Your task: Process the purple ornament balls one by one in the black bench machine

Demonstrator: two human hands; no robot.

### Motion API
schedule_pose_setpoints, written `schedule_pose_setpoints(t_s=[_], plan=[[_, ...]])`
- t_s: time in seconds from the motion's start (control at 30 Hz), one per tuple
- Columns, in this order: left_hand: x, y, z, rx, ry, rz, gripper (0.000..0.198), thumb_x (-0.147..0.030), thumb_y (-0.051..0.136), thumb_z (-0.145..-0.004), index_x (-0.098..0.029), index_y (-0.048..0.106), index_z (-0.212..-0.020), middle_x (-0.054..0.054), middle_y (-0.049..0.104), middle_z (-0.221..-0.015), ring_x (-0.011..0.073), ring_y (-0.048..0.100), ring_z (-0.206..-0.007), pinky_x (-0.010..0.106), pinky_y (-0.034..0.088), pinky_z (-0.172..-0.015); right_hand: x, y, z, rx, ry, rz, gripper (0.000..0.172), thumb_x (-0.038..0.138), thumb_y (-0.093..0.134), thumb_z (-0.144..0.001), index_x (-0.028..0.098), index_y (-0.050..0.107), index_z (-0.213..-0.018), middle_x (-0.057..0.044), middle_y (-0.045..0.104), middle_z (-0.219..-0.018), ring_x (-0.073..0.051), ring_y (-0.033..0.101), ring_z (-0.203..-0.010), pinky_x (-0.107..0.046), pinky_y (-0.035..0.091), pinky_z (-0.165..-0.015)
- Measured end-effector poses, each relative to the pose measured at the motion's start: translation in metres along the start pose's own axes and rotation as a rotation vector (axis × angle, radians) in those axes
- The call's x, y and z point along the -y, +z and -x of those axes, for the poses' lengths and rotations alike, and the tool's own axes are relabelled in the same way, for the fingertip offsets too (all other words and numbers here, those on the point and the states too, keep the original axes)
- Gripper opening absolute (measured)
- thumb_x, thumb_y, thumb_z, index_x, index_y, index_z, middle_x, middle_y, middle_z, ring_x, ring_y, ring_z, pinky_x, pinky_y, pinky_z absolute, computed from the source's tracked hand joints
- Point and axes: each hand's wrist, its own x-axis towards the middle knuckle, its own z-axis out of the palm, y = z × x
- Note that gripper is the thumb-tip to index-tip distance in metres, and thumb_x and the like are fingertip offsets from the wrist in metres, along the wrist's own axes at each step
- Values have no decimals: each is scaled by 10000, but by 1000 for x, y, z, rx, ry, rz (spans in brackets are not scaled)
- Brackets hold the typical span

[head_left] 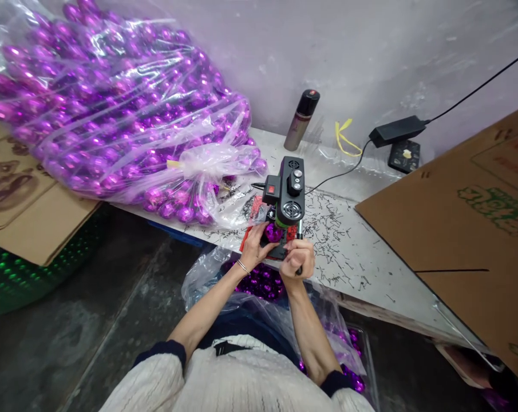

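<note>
Black machine point(291, 190) on the bench point(370, 272) near center; clock directions taken from it, 12 at top of view. Purple ball point(274, 232) sits at 7, at the lower end of the machine's head, just above the near edge of the bench. Left hand point(254, 249), also 7, has thumb and fingers closed around the ball; wrist wears a bracelet point(243, 266). Right hand point(300, 257), 6 o'clock, fist wrapped around the lever point(300, 230). Open clear bag point(197, 281) with more purple balls hangs low, 7. Big tied bag of purple balls point(134, 114) at 10. Spray can point(300, 121) tilted, 12. Yellow ribbon point(341, 137) between 1 and 2; black adapter point(396, 131) at 2, cord running toward machine. Thin black bits point(331, 246) scattered, 4 to 5. Carton point(460, 229) at 3.
</note>
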Motion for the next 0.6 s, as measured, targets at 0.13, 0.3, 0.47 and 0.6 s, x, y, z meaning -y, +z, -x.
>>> schedule_pose_setpoints(t_s=[0.13,0.3,0.47,0.6], plan=[[-1,-2,9,-11,98,-46,595,-402,626,-970,-179,427,-1485,184,627,-1384,308,593,-1334,551,464,-1146,20,-7,-31,26,111,1,310,173,438,-990,223,479,-687,8,571,-683,-130,572,-636,-298,427,-615],[-7,-17,64,61,299,-138,623,-299,550,-1002,-180,296,-1558,189,595,-1415,280,561,-1378,572,427,-1178,26,-14,-40,66,120,-13,311,143,471,-976,215,515,-677,2,589,-691,-136,587,-665,-299,436,-629],[0,-41,70,92,334,-244,952,-687,628,-878,-137,282,-1574,233,587,-1415,349,578,-1343,583,446,-1147,18,-13,-23,83,78,-38,286,118,461,-968,212,535,-708,6,577,-695,-140,608,-696,-291,456,-633],[23,-69,-38,-9,-10,-403,505,-386,461,-1027,-103,514,-1443,225,599,-1426,319,549,-1375,515,426,-1168,16,-13,-21,86,78,-42,291,119,452,-969,215,526,-704,4,582,-701,-142,605,-683,-295,459,-623]])
